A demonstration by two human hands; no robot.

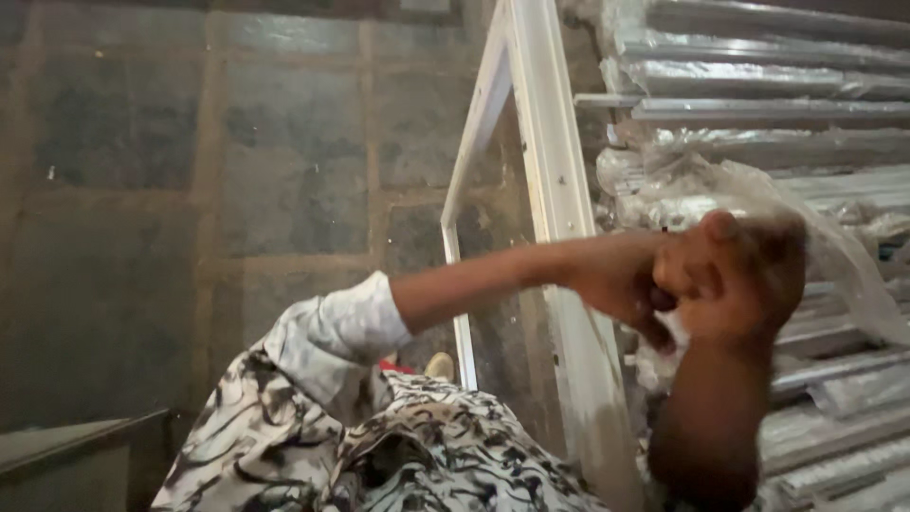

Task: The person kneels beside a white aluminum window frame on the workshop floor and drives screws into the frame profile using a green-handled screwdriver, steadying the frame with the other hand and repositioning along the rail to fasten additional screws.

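Item: crumpled clear plastic wrap w/ white scrap, lying on stacked grey metal profiles. Left hand & right hand are both pinching it, meeting just right of the tall white aluminium frame. Profiles are running left-right; right hand is nearer.

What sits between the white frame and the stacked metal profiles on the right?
In the head view, the two hands, left hand and right hand, meet there against clear plastic wrap, between white frame and profiles.
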